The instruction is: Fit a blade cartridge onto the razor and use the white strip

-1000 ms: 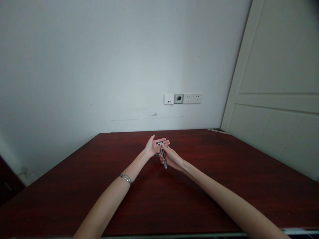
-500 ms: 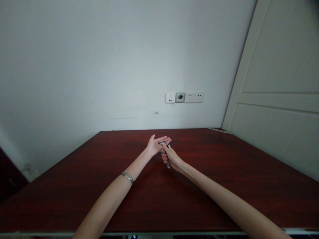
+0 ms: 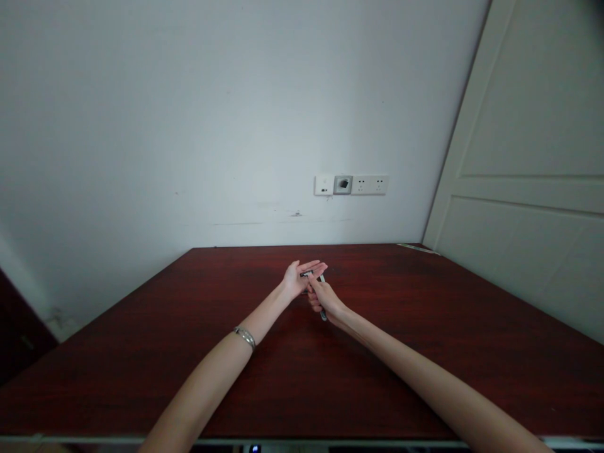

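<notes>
My right hand is closed around the handle of a razor, a slim T-shaped thing in silver and black. The handle's end pokes out below my fingers, and the head lies against the palm of my left hand. Palm up, my left hand is open with its fingers stretched to the right. A small pale strip shows just beyond the right thumb; what it belongs to is hidden. Both hands are over the middle of the dark red table.
The dark red wooden table reaches back to a white wall. Sockets and a switch are set low in the wall. A white panelled door stands at the right. A silver bracelet circles the left forearm.
Both hands sit slightly further right in view, still holding the same pose with the razor head at the left palm. A small greenish thing beneath the hands is now mostly covered.
</notes>
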A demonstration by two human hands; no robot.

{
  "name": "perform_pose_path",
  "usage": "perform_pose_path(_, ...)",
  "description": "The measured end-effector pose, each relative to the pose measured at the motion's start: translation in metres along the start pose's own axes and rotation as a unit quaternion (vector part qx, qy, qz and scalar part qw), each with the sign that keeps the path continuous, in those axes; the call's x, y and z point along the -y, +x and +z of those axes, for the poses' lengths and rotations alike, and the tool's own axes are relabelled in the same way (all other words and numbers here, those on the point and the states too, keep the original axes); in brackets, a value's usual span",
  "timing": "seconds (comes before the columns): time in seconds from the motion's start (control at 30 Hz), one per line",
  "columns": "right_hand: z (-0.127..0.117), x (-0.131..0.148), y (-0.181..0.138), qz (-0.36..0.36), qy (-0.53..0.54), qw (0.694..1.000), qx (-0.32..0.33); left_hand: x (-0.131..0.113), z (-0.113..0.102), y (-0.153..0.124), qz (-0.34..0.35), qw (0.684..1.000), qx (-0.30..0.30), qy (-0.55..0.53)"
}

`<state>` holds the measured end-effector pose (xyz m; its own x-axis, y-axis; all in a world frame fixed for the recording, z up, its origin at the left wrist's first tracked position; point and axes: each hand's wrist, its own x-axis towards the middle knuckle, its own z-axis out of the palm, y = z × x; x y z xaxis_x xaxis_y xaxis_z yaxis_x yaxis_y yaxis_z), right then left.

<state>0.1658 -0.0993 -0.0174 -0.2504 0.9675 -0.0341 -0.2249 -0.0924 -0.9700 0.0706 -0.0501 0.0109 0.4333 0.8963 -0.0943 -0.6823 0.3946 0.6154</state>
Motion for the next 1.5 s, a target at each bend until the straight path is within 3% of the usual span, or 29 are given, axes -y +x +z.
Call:
perform_pose_path(0.57, -0.001, 0.000, 0.000, 0.000, -0.026, 1.000, -0.015, 0.001, 0.002, -0.003, -0.007, 1.000, -0.021, 0.022)
perform_pose_path(0.87, -0.001, 0.013, -0.003, -0.028, 0.025, 0.999, -0.010, -0.010, -0.015, 0.002, -0.024, 0.995, 0.057, 0.082)
perform_pose_path(1.07, -0.004, 0.018, -0.004, -0.048, 0.061, 0.997, 0.010, -0.016, -0.025, 0.003, 0.022, 0.984, 0.115, 0.136)
perform_pose_path(1.23, -0.003, 0.020, -0.006, -0.048, 0.067, 0.996, 0.017, -0.016, -0.024, 0.004, 0.052, 0.982, 0.113, 0.144)
perform_pose_path(1.5, -0.003, 0.020, -0.006, -0.045, 0.077, 0.996, 0.015, -0.019, -0.029, 0.007, 0.036, 0.979, 0.105, 0.168)
